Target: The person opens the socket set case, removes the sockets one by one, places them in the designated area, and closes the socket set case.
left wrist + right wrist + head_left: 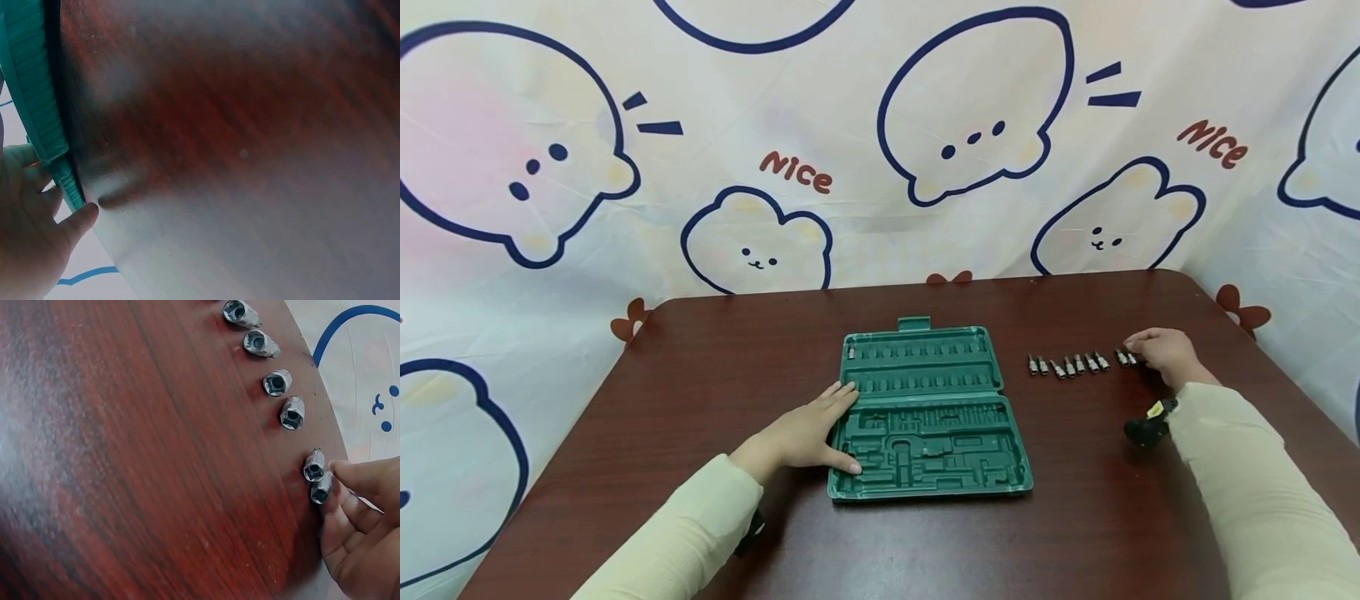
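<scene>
A green plastic tool case (925, 400) lies unfolded on the table, its moulded slots facing up. A single small metal piece (852, 352) sits in the top left slot. My left hand (805, 429) rests on the case's left edge with fingers spread; in the left wrist view, part of the left hand (37, 231) shows beside the green edge. Right of the case runs a row of several small silver sockets (1078, 364). At the row's right end my right hand (1167, 354) pinches the end socket (322, 489), which touches its neighbour socket (314, 467).
The brown wooden table (737, 358) has rounded far corners. A patterned cloth (865, 125) hangs behind it and at both sides. A black wrist device (1148, 425) hangs under the right sleeve, and another dark one (751, 533) under the left.
</scene>
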### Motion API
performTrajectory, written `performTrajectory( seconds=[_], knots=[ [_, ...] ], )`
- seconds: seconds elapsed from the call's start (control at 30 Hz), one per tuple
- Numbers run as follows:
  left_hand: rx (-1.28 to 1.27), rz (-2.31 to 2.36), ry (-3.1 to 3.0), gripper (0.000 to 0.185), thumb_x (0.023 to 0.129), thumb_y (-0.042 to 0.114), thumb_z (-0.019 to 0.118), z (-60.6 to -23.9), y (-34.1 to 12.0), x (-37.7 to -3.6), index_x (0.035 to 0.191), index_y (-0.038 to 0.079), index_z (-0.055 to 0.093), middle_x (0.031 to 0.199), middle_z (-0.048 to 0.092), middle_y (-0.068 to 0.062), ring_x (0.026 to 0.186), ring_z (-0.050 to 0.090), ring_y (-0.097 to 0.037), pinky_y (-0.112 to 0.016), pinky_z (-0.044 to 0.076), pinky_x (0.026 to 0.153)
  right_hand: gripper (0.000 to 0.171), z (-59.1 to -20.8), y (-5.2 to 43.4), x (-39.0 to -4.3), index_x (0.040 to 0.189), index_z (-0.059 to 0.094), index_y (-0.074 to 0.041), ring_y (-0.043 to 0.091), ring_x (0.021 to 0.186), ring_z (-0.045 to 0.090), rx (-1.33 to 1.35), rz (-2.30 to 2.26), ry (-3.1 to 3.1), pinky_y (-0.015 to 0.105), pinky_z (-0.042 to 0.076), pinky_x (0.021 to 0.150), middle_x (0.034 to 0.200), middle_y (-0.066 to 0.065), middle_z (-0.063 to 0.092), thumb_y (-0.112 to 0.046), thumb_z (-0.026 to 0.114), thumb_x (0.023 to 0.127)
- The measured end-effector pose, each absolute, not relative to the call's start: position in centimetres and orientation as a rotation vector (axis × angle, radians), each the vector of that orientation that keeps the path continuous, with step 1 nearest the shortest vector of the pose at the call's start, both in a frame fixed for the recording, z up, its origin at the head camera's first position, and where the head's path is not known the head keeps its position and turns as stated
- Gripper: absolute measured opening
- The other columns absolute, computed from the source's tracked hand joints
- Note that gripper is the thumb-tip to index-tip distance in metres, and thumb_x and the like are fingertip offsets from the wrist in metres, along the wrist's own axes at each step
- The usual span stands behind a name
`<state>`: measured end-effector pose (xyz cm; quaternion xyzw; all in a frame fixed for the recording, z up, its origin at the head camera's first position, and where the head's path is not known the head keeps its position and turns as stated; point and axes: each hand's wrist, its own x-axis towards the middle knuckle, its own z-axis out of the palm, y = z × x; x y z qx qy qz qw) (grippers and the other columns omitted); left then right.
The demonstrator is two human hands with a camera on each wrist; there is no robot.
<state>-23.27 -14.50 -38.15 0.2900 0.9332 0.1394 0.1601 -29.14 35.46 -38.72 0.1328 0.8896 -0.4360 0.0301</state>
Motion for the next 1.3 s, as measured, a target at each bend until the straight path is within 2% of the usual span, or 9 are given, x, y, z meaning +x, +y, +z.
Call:
performTrajectory(
  seconds=[0.1, 0.27, 0.47, 0.6, 0.77, 0.93, 1.1, 1.3],
  knots=[
    [0.825, 0.401, 2.662, 0.104, 0.061, 0.065, 0.058, -38.1, -14.5, -23.2, 0.139, 0.009, 0.018, 0.143, 0.01, -0.001, 0.13, 0.003, -0.018, -0.042, 0.029, 0.093, 0.032, -38.8, 35.5, -29.1, 0.106, 0.051, 0.015, 0.019, 0.072, 0.045, 0.42, -1.344, 2.743, 0.028, 0.041, 0.058, 0.077, 0.004, 0.052, -0.01, 0.045, 0.088],
    [0.828, 0.406, 2.659, 0.104, 0.061, 0.065, 0.058, -38.1, -14.5, -23.0, 0.139, 0.009, 0.018, 0.143, 0.01, -0.001, 0.13, 0.003, -0.018, -0.042, 0.029, 0.093, 0.034, -38.9, 35.6, -28.8, 0.108, 0.049, 0.015, 0.021, 0.076, 0.046, 0.448, -1.358, 2.73, 0.027, 0.041, 0.059, 0.081, 0.006, 0.052, -0.012, 0.044, 0.088],
    [0.831, 0.411, 2.663, 0.104, 0.061, 0.065, 0.058, -38.2, -14.6, -22.9, 0.139, 0.009, 0.018, 0.143, 0.01, -0.001, 0.13, 0.003, -0.018, -0.042, 0.029, 0.093, 0.04, -38.6, 35.2, -28.6, 0.113, 0.045, 0.015, 0.027, 0.086, 0.047, 0.46, -1.417, 2.703, 0.034, 0.042, 0.071, 0.101, 0.02, 0.048, -0.017, 0.042, 0.089],
    [0.819, 0.408, 2.66, 0.104, 0.061, 0.065, 0.058, -38.2, -14.6, -22.9, 0.139, 0.01, 0.017, 0.144, 0.009, -0.001, 0.13, 0.002, -0.018, -0.042, 0.029, 0.093, 0.045, -38.2, 34.5, -28.4, 0.116, 0.042, 0.014, 0.028, 0.091, 0.046, 0.485, -1.479, 2.672, 0.037, 0.041, 0.077, 0.108, 0.023, 0.044, -0.022, 0.04, 0.09],
    [0.808, 0.415, 2.655, 0.103, 0.062, 0.064, 0.059, -38.0, -14.6, -23.1, 0.139, 0.01, 0.016, 0.144, 0.009, -0.001, 0.13, 0.002, -0.018, -0.042, 0.029, 0.093, 0.049, -37.4, 33.2, -28.6, 0.12, 0.041, 0.009, 0.016, 0.083, 0.048, 0.482, -1.536, 2.664, 0.029, 0.042, 0.07, 0.105, 0.015, 0.046, -0.029, 0.038, 0.09],
    [0.808, 0.397, 2.664, 0.103, 0.062, 0.064, 0.059, -37.9, -14.5, -23.3, 0.139, 0.011, 0.017, 0.144, 0.008, 0.0, 0.13, 0.002, -0.017, -0.041, 0.03, 0.093, 0.047, -36.6, 31.0, -29.0, 0.12, 0.041, 0.008, 0.005, 0.077, 0.05, 0.415, -1.684, 2.598, 0.029, 0.043, 0.075, 0.093, 0.002, 0.051, -0.029, 0.042, 0.09],
    [0.808, 0.395, 2.666, 0.103, 0.062, 0.064, 0.059, -37.9, -14.6, -23.3, 0.139, 0.011, 0.017, 0.144, 0.008, 0.0, 0.13, 0.002, -0.018, -0.042, 0.029, 0.092, 0.038, -35.9, 27.9, -29.0, 0.113, 0.043, 0.002, 0.013, 0.087, 0.051, 0.354, -1.843, 2.446, 0.035, 0.038, 0.085, 0.092, -0.001, 0.052, -0.028, 0.045, 0.089],
    [0.82, 0.394, 2.667, 0.103, 0.062, 0.064, 0.059, -38.0, -14.5, -23.2, 0.139, 0.01, 0.017, 0.144, 0.009, -0.001, 0.13, 0.002, -0.018, -0.042, 0.027, 0.094, 0.023, -35.5, 24.4, -29.1, 0.103, 0.047, -0.006, 0.013, 0.086, 0.053, 0.295, -1.969, 2.259, 0.034, 0.037, 0.085, 0.089, -0.002, 0.054, -0.024, 0.047, 0.089]
  ],
)
